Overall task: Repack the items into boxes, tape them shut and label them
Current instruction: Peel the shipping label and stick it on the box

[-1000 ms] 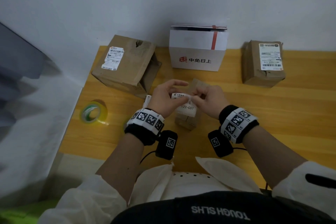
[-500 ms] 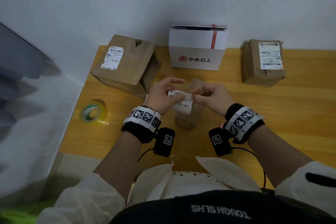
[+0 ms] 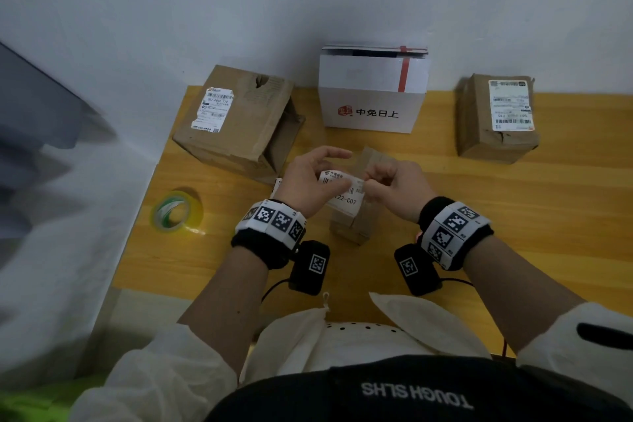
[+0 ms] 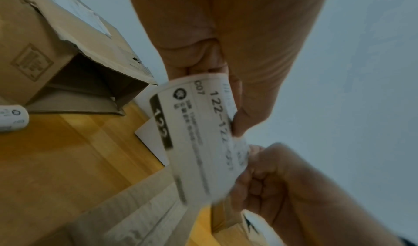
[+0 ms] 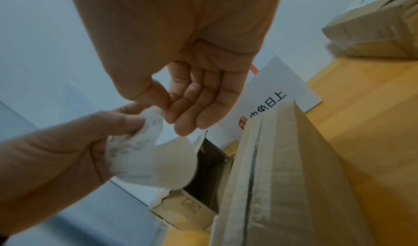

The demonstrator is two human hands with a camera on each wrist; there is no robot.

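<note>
A white printed shipping label (image 3: 343,196) hangs between both hands above a small taped cardboard box (image 3: 352,228) at the table's centre. My left hand (image 3: 342,171) pinches the label's top left part with thumb and fingers. My right hand (image 3: 368,182) pinches its right edge. In the left wrist view the label (image 4: 199,139) curls under my left hand (image 4: 236,124). In the right wrist view my right hand (image 5: 166,112) nips a crumpled corner of the label (image 5: 147,157) beside the small box (image 5: 282,178).
A large brown box (image 3: 239,123) lies on its side at the back left, open to the right. At the back are a white box (image 3: 373,92) and a labelled brown box (image 3: 496,120). A tape roll (image 3: 174,212) lies near the left table edge, a label roll (image 4: 11,117) behind my left hand.
The hands have parted a little and more of the label shows between them. My right hand now nips the label's right edge. The boxes have not moved.
</note>
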